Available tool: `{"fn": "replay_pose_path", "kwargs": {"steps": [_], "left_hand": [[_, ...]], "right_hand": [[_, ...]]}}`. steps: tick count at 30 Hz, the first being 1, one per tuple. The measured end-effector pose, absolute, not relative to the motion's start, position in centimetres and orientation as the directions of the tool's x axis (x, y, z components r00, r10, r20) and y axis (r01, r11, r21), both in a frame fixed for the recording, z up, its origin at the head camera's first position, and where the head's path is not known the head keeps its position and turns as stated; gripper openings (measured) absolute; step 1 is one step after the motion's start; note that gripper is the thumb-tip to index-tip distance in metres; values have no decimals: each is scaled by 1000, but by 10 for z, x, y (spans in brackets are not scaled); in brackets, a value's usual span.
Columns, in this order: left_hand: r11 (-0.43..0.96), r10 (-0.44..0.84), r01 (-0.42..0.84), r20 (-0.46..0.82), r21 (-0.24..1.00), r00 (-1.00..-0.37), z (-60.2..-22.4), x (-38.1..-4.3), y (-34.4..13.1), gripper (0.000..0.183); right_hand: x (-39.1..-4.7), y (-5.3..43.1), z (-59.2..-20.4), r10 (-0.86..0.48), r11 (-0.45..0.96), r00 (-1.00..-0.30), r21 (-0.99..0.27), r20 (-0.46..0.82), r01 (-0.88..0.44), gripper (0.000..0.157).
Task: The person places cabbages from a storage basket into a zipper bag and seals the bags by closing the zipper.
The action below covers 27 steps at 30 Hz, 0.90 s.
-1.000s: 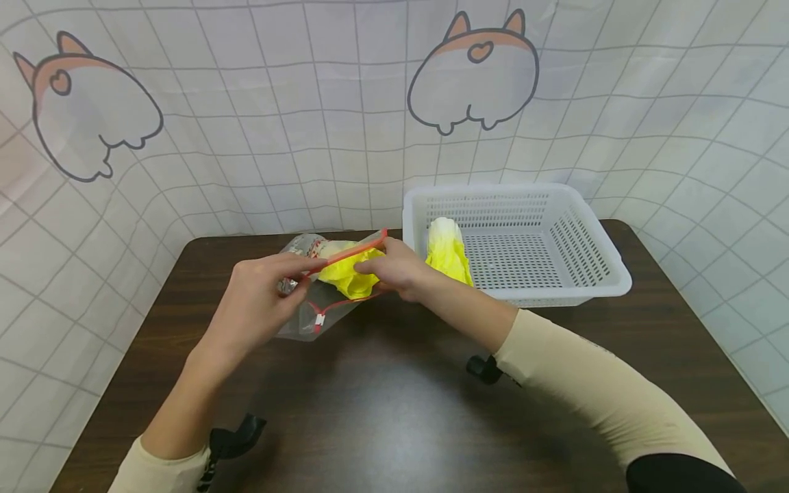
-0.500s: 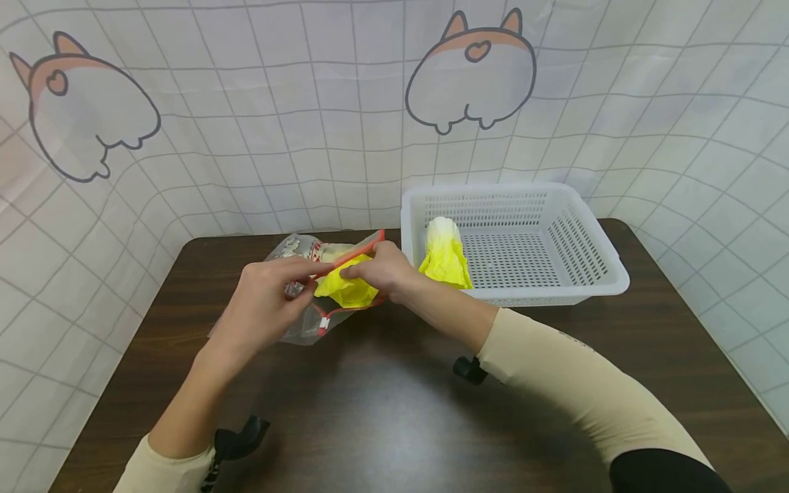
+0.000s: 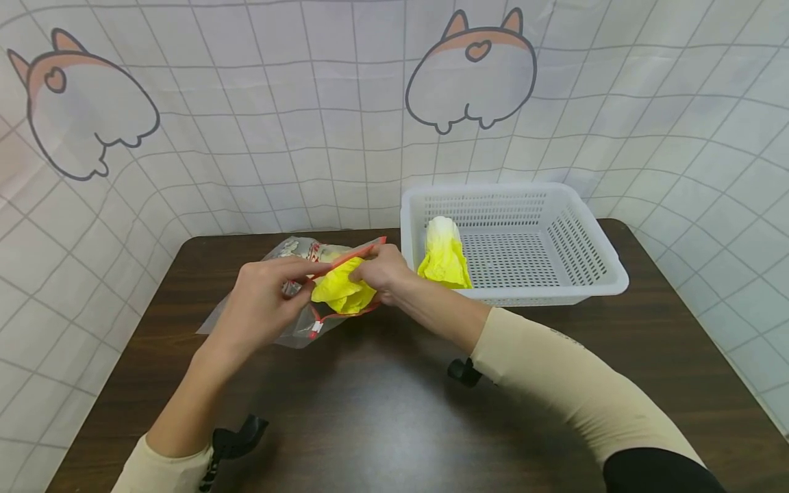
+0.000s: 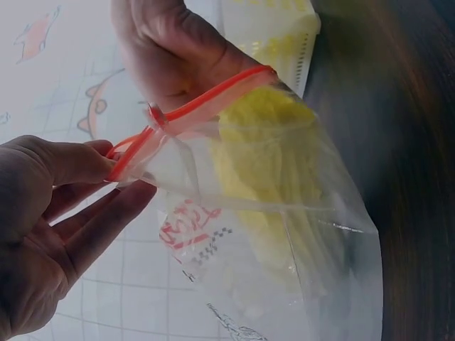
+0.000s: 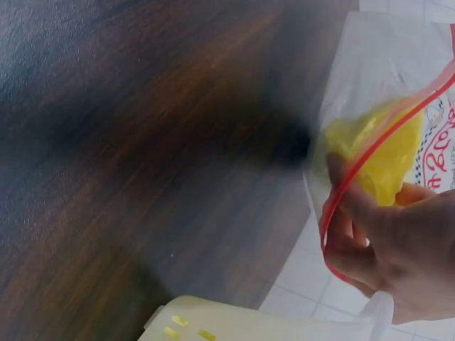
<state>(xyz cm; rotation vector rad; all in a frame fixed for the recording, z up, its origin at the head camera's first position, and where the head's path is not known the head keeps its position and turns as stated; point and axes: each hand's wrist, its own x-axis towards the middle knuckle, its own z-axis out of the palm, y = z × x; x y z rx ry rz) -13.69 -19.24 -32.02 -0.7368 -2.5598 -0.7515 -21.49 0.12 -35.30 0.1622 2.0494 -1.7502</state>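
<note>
A clear zip bag (image 3: 300, 333) with a red rim and red print lies toward the left of the table. Inside it is a yellow napa cabbage (image 3: 341, 290), its leafy end at the open mouth. My left hand (image 3: 264, 294) pinches the red rim between thumb and fingers, as the left wrist view (image 4: 53, 206) also shows. At the other side of the mouth, my right hand (image 3: 383, 272) holds the leafy end, thumb over the leaves. Its fingers are curled within the red rim in the right wrist view (image 5: 398, 241), partly hidden by the plastic.
Right of the bag stands a white plastic basket (image 3: 600, 277) with slotted sides. A second napa cabbage (image 3: 445, 255) lies at its left end, white base toward the back. Behind the dark wooden table (image 3: 394, 411) hangs a white gridded cloth (image 3: 290, 144).
My right hand has moved slightly left and down with the leafy end of the cabbage. The bag has spread further left beneath my left hand, which still pinches the rim.
</note>
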Motion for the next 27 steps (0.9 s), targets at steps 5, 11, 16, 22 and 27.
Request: {"fn": "replay_pose_path", "kwargs": {"steps": [5, 11, 16, 22, 27], "left_hand": [[716, 379, 577, 474, 394, -795, -321, -136, -193, 35], [707, 396, 588, 468, 393, -790, -321, -137, -195, 35], [706, 400, 588, 462, 395, -792, -320, -136, -197, 36], [718, 390, 581, 470, 383, -792, -318, -134, -200, 34], [726, 372, 571, 480, 383, -795, -317, -134, -202, 32]], "right_hand": [[-215, -4, -354, -199, 25, -881, -901, -429, 433, 58], [-216, -10, -354, -168, -62, -880, -887, -443, 458, 60], [-217, -12, -357, -145, -52, -888, -893, -435, 446, 56], [-216, -9, -359, -139, 149, -916, -922, -377, 357, 52], [-213, -2, -352, -211, 319, -907, -903, -363, 287, 49]]}}
